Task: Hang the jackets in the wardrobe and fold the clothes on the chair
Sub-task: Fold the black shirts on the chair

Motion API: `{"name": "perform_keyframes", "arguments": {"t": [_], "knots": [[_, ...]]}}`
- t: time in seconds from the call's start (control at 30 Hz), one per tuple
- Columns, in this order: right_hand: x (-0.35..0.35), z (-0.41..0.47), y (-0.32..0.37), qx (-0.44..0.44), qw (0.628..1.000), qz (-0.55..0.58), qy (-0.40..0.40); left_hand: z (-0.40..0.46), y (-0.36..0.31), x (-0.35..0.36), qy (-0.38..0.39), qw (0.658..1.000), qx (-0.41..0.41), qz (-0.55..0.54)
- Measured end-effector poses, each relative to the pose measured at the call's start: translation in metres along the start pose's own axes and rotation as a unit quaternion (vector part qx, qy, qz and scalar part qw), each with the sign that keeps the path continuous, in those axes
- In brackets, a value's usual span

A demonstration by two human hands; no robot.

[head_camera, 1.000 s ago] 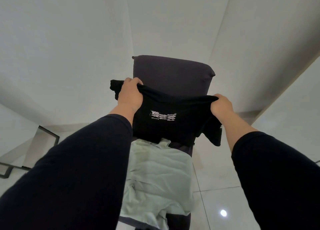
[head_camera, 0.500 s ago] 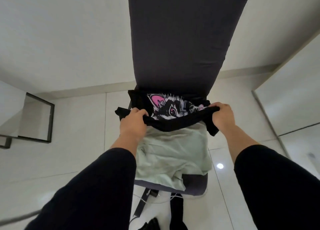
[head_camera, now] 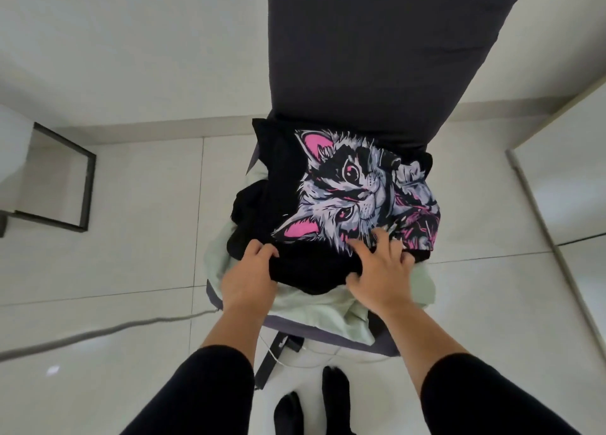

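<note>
A black T-shirt (head_camera: 331,205) with a grey and pink cat print lay face up on the seat of a dark grey chair (head_camera: 377,57), on top of a pale green garment (head_camera: 328,306) that spread past it toward 6 o'clock and 8 o'clock. The 2 hands were at the shirt's near edge. The left hand (head_camera: 251,277), at 7 o'clock from the print, had its fingers curled over a bunched fold of black cloth, gripping it as far as the angle showed. The right hand (head_camera: 377,270), at 5 o'clock, lay spread and flat, fingers straight, pressing on the lower part of the print and holding nothing. Both forearms were bare below black sleeves. A white tiled floor (head_camera: 131,238) surrounded the chair, and 2 feet in black socks (head_camera: 314,398) stood at 6 o'clock.
</note>
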State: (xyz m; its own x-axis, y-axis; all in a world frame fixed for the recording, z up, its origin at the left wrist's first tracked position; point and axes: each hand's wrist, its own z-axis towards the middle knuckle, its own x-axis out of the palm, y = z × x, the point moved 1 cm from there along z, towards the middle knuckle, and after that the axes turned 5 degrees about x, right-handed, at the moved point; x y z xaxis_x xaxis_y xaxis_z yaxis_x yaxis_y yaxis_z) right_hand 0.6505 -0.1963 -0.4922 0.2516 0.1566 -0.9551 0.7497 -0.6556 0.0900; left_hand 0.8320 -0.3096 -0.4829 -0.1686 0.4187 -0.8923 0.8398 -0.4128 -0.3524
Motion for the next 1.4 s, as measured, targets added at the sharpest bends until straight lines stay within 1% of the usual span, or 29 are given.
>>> {"name": "perform_keyframes", "arguments": {"t": [0.1, 0.17, 0.2, 0.27, 0.33, 0.37, 0.43, 0.5, 0.53, 0.57, 0.6, 0.63, 0.67, 0.73, 0.8, 0.87, 0.9, 0.93, 1.0, 1.03, 1.07, 1.1, 1.13, 1.17, 1.23, 1.3, 1.4], "knots": [[0.014, -0.004, 0.025, -0.092, 0.996, 0.017, 0.001, -0.004, 0.008, -0.001, -0.048, 0.998, -0.037, 0.002], [0.022, -0.005, 0.038, -0.153, 0.988, 0.019, 0.011, -0.004, 0.017, -0.004, -0.103, 0.993, -0.051, 0.017], [0.026, -0.005, 0.044, -0.170, 0.985, 0.009, 0.019, -0.004, 0.022, -0.006, -0.130, 0.990, -0.058, 0.021], [0.032, -0.004, 0.050, -0.183, 0.983, 0.001, -0.014, -0.003, 0.033, -0.008, -0.150, 0.988, -0.048, -0.007], [0.028, -0.002, 0.054, -0.173, 0.982, 0.051, -0.062, -0.003, 0.041, -0.010, -0.128, 0.991, 0.000, -0.050], [0.024, 0.000, 0.054, -0.163, 0.981, 0.088, -0.063, -0.004, 0.043, -0.012, -0.110, 0.992, 0.019, -0.060], [0.011, 0.003, 0.054, -0.138, 0.980, 0.144, 0.000, -0.006, 0.047, -0.015, -0.101, 0.992, 0.053, -0.053], [0.000, 0.006, 0.052, -0.132, 0.983, 0.125, 0.033, -0.009, 0.050, -0.015, -0.089, 0.991, 0.097, -0.013], [-0.004, 0.008, 0.049, -0.134, 0.984, 0.104, 0.047, -0.011, 0.051, -0.014, -0.055, 0.992, 0.110, 0.006], [-0.008, 0.008, 0.047, -0.140, 0.985, 0.081, 0.063, -0.013, 0.052, -0.011, -0.017, 0.994, 0.110, 0.015], [-0.011, 0.008, 0.046, -0.153, 0.983, 0.059, 0.082, -0.014, 0.053, -0.008, 0.005, 0.995, 0.102, 0.014], [-0.012, 0.008, 0.044, -0.169, 0.980, 0.042, 0.101, -0.014, 0.054, -0.006, 0.008, 0.996, 0.092, 0.001], [-0.011, 0.007, 0.043, -0.184, 0.976, 0.030, 0.113, -0.013, 0.053, -0.005, -0.007, 0.996, 0.083, -0.024], [-0.008, 0.006, 0.042, -0.203, 0.973, 0.026, 0.103, -0.008, 0.050, -0.005, -0.067, 0.991, 0.056, -0.099], [-0.005, 0.009, 0.042, -0.179, 0.980, 0.065, 0.059, 0.002, 0.044, -0.010, -0.100, 0.974, -0.008, -0.206], [-0.006, 0.017, 0.042, -0.124, 0.980, 0.151, 0.023, 0.012, 0.034, -0.017, -0.113, 0.935, -0.088, -0.325], [-0.007, 0.023, 0.042, -0.097, 0.973, 0.207, 0.009, 0.019, 0.028, -0.022, -0.124, 0.913, -0.116, -0.371], [-0.008, 0.029, 0.042, -0.070, 0.960, 0.271, -0.001, 0.027, 0.022, -0.027, -0.138, 0.890, -0.134, -0.414], [-0.013, 0.044, 0.040, -0.005, 0.915, 0.403, -0.026, 0.048, 0.009, -0.037, -0.155, 0.845, -0.156, -0.487], [-0.016, 0.055, 0.037, 0.032, 0.895, 0.445, -0.035, 0.059, 0.005, -0.041, -0.151, 0.830, -0.162, -0.513], [-0.018, 0.065, 0.034, 0.068, 0.886, 0.458, -0.026, 0.069, 0.003, -0.042, -0.134, 0.824, -0.166, -0.525], [-0.019, 0.073, 0.030, 0.099, 0.889, 0.448, -0.002, 0.077, 0.003, -0.040, -0.109, 0.830, -0.167, -0.521], [-0.017, 0.080, 0.026, 0.126, 0.898, 0.420, 0.033, 0.081, 0.004, -0.035, -0.082, 0.849, -0.165, -0.496], [-0.014, 0.084, 0.022, 0.144, 0.909, 0.386, 0.061, 0.081, 0.007, -0.028, -0.055, 0.877, -0.160, -0.449], [-0.008, 0.085, 0.020, 0.149, 0.928, 0.332, 0.084, 0.075, 0.014, -0.012, -0.028, 0.932, -0.145, -0.332], [-0.003, 0.075, 0.024, 0.108, 0.946, 0.292, 0.092, 0.068, 0.018, 0.000, -0.036, 0.964, -0.125, -0.232], [0.002, 0.065, 0.027, 0.034, 0.976, 0.199, 0.075, 0.063, 0.020, 0.000, -0.067, 0.984, -0.096, -0.133]]}}
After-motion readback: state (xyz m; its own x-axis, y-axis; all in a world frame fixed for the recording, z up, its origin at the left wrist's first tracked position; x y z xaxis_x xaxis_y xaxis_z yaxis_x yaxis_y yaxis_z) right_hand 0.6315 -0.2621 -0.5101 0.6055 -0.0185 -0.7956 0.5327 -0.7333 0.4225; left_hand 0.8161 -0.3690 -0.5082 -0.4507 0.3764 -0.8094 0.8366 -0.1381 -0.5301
